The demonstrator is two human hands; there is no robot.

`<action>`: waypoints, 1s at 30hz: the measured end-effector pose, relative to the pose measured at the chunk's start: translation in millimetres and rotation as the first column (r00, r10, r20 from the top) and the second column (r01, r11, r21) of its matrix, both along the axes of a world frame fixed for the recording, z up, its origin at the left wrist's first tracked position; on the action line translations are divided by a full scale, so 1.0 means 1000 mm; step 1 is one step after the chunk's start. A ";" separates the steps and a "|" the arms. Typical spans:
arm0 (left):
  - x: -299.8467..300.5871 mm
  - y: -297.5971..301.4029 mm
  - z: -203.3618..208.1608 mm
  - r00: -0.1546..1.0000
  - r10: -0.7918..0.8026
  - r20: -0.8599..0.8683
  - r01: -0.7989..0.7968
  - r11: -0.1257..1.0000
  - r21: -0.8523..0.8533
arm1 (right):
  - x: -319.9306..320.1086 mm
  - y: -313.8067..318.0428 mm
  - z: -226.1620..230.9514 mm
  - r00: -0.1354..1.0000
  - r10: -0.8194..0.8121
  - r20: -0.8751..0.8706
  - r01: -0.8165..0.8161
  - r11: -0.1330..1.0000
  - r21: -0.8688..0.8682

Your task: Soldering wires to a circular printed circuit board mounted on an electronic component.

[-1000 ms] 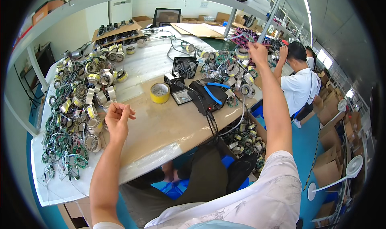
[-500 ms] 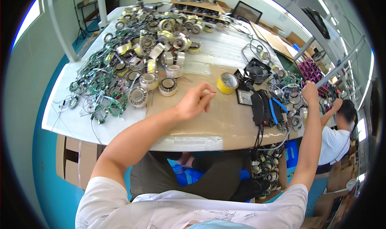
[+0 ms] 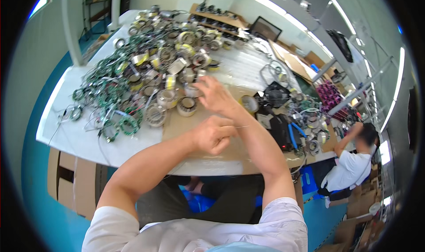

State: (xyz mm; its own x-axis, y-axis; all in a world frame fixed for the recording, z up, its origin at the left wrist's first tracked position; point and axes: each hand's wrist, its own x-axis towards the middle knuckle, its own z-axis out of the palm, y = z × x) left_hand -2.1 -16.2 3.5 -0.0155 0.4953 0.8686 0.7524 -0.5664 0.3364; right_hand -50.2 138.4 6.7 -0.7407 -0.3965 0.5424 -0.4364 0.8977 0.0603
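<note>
My left hand (image 3: 214, 135) is closed low over the brown sheet, with a thin wire (image 3: 242, 126) sticking out of its fingers to the right. My right forearm passes behind it. Beyond it, my right hand (image 3: 217, 96) is open, fingers spread, over the near right edge of a heap of ring-shaped motor stators (image 3: 167, 98) with yellow and white tape. A stator (image 3: 186, 106) stands just below its fingertips. Whether the fingers touch the ring (image 3: 191, 91) behind them, I cannot tell. A yellow tape-wrapped ring (image 3: 249, 103) is partly hidden by my right arm.
Green ring boards with wires (image 3: 104, 95) fill the table's left. To the right are a black fan (image 3: 276, 94), a black box (image 3: 279, 130), blue-handled pliers (image 3: 292, 136) and more stators (image 3: 313, 119). A co-worker in white (image 3: 349, 168) sits further right.
My right hand has come from the far right of the table across to the stator heap and is open. The left hand has lowered slightly toward me. The view has turned a little.
</note>
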 end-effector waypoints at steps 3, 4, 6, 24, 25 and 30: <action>-0.003 0.003 0.004 0.999 0.034 -0.006 -0.033 0.989 0.141 | -0.006 0.002 0.005 0.997 0.010 0.077 -0.011 1.000 0.010; -0.005 0.003 0.002 0.998 0.055 -0.025 -0.050 0.985 0.165 | -0.009 0.007 0.005 0.996 0.052 0.067 -0.049 0.998 -0.049; -0.005 0.007 0.001 0.997 0.074 -0.024 -0.069 0.983 0.172 | 0.001 0.024 0.020 0.987 0.028 0.159 0.013 0.967 -0.253; -0.047 -0.015 0.032 0.739 0.661 0.130 -0.666 0.746 -0.007 | 0.078 0.054 -0.003 0.826 0.357 0.436 0.370 0.240 -0.898; -0.054 -0.013 0.030 0.689 0.721 0.074 -0.719 0.693 -0.057 | 0.078 0.060 -0.005 0.819 0.353 0.452 0.372 0.274 -0.887; -0.032 -0.023 0.042 0.618 0.653 -0.438 -0.695 0.194 -0.692 | 0.083 0.068 -0.002 0.684 0.354 0.638 0.522 0.374 -0.766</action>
State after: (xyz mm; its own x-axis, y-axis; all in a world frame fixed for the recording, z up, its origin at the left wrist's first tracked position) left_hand -33.9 -38.8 45.0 -0.6728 0.7218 0.1625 0.7352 0.6278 0.2556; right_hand 32.6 206.3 4.8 -0.9900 0.0544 -0.1305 0.1397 0.2331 -0.9624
